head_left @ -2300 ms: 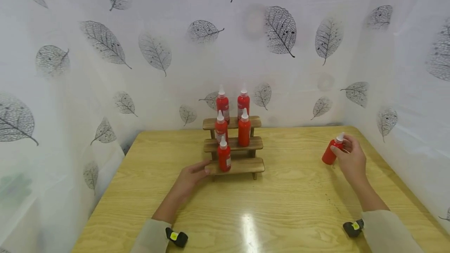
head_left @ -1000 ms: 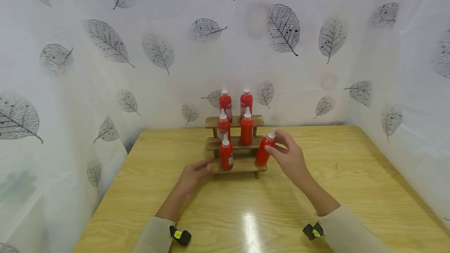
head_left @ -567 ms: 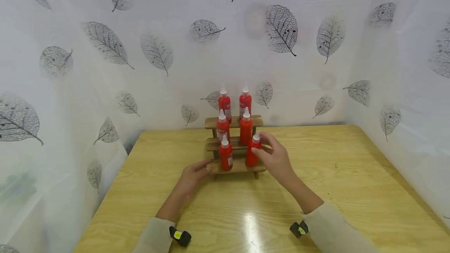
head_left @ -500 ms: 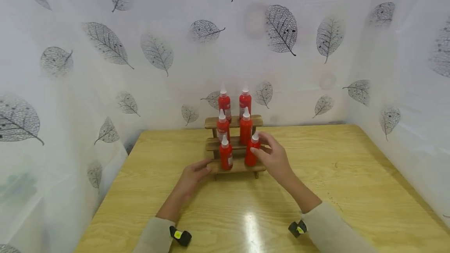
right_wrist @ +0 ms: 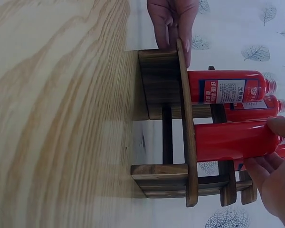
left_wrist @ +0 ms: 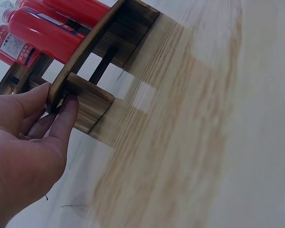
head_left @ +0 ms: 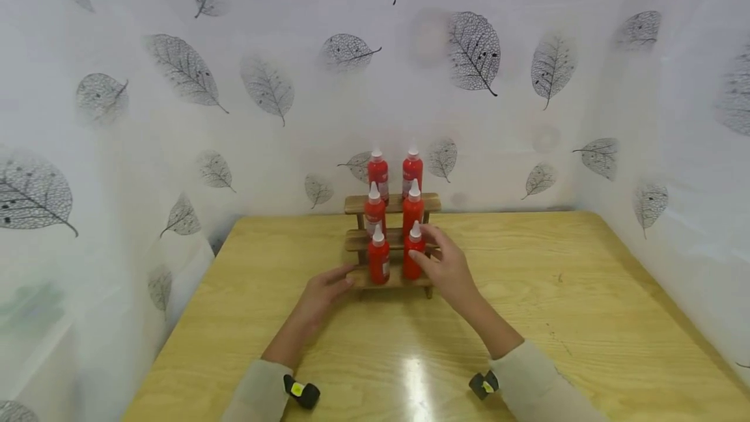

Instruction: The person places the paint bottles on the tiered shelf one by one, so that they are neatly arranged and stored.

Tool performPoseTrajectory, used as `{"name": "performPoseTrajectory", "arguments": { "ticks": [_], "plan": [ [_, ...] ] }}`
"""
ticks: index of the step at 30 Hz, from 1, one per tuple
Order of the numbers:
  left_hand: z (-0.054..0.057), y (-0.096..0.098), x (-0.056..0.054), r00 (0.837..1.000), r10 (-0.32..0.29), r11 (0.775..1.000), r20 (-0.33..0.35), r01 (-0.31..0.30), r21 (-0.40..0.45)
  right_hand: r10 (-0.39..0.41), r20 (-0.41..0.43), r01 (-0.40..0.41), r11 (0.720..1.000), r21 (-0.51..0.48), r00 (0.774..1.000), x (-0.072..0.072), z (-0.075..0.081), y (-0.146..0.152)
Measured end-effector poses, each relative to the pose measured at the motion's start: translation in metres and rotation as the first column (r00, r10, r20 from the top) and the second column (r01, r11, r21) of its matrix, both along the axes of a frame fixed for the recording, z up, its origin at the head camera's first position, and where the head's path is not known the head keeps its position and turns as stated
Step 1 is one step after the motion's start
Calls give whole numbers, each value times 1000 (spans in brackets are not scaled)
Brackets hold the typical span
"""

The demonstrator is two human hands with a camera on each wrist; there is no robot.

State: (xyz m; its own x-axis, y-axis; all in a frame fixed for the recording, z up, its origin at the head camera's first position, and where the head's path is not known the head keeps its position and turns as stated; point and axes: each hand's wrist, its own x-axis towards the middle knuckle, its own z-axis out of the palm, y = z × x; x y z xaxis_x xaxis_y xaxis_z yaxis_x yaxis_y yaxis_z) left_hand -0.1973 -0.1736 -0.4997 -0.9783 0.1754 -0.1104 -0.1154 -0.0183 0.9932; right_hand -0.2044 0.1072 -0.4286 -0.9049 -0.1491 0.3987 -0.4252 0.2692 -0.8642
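Right hand: your right hand (head_left: 448,267) curls its grip round the red bottle (head_left: 412,258), thumb and fingers on its upper body near the white nozzle; the right wrist view shows the fingertips (right_wrist: 262,166) lying along the red body.
Held bottle: it stands upright on the right half of the lowest step of the wooden rack (head_left: 391,279), its base on the plank, just beside the front-left bottle (head_left: 378,258).
Left hand: your left hand (head_left: 320,293) holds the left end of that lowest step; in the left wrist view the thumb lies on top of the plank and the fingers (left_wrist: 62,121) press against the rack's leg, so this grip pinches the wood.
Rack: three steps rising toward the back, set on the far middle of the bench (head_left: 586,318).
Middle step: two red bottles (head_left: 375,212) upright, side by side.
Top step: two more red bottles (head_left: 378,173) upright, side by side, nearest the wall.
Labels: the right wrist view shows a white printed label on the front-left bottle; the print is too small to read.
Backdrop: white sheeting printed with grey leaves (head_left: 473,51) hangs behind and on both sides of the bench.
Sleeves: pale cuffs at both wrists, each with a small black and yellow device (head_left: 300,391) beside it.
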Motion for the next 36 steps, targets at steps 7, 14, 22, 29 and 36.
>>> {"name": "performPoseTrajectory", "arguments": {
  "ticks": [7, 14, 22, 29, 36],
  "plan": [
    [1, 2, 1, 1000, 1, 1000, -2, -1, 7, -3, 29, 2, 1000, 28, 1000, 3, -1, 4],
    [1, 3, 0, 1000, -14, 1000, -2, 14, 24, -161, 0, 161, 987, -18, 987, -4, 15, 38],
    [2, 0, 1, 1000, 9, 1000, -18, -9, 12, -304, -45, 303, 952, -40, 951, -12, 32, 72],
    [3, -3, 4, 999, -34, 999, -26, 35, 33, -300, 34, 299, 954, 30, 953, -13, 38, 91],
    [14, -25, 4, 994, -46, 995, -103, 37, -89, -263, 72, 255, 961, 109, 962, -11, 30, 107]
  ]
}}
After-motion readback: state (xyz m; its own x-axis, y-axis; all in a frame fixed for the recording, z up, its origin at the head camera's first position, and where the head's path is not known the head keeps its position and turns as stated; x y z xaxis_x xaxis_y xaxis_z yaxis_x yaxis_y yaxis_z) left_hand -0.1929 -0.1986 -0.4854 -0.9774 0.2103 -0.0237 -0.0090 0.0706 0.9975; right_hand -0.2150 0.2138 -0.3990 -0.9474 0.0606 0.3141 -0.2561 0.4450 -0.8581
